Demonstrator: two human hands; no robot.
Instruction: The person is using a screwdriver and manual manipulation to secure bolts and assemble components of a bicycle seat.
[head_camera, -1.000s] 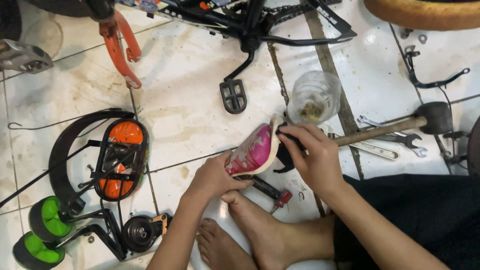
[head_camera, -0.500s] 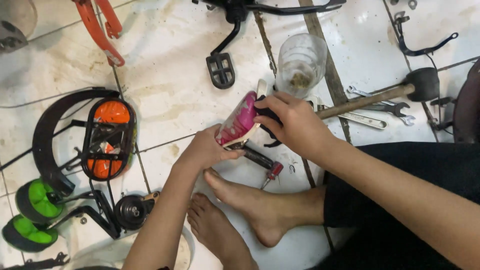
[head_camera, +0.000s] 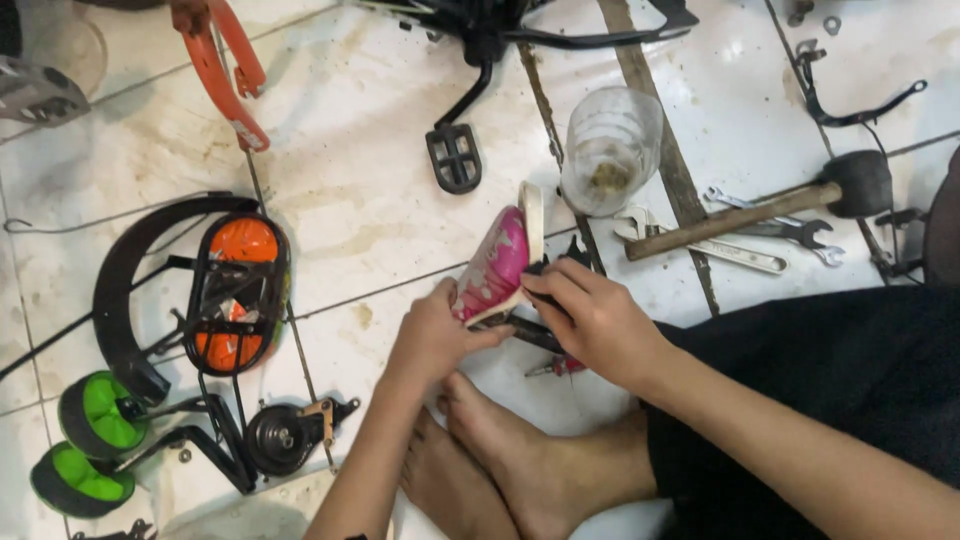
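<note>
A small pink and white bicycle saddle (head_camera: 497, 262) stands on edge on the tiled floor in front of me. My left hand (head_camera: 432, 338) grips its lower near end. My right hand (head_camera: 590, 318) pinches a black metal part (head_camera: 548, 268) on the saddle's underside, fingers closed around it. A red-handled tool (head_camera: 556, 367) lies on the floor just under my right hand. My bare feet (head_camera: 520, 462) rest below both hands.
A clear plastic jar (head_camera: 612, 148), a wooden-handled hammer (head_camera: 760, 212) and wrenches (head_camera: 770, 244) lie to the right. A black pedal and crank (head_camera: 455, 155) sit above. Left are a black mudguard with an orange basket (head_camera: 235, 290), green training wheels (head_camera: 95, 410) and an orange frame piece (head_camera: 225, 70).
The view has drifted, so everything sits a little lower and further left in frame. Both hands stay on the saddle, which has tipped slightly more upright.
</note>
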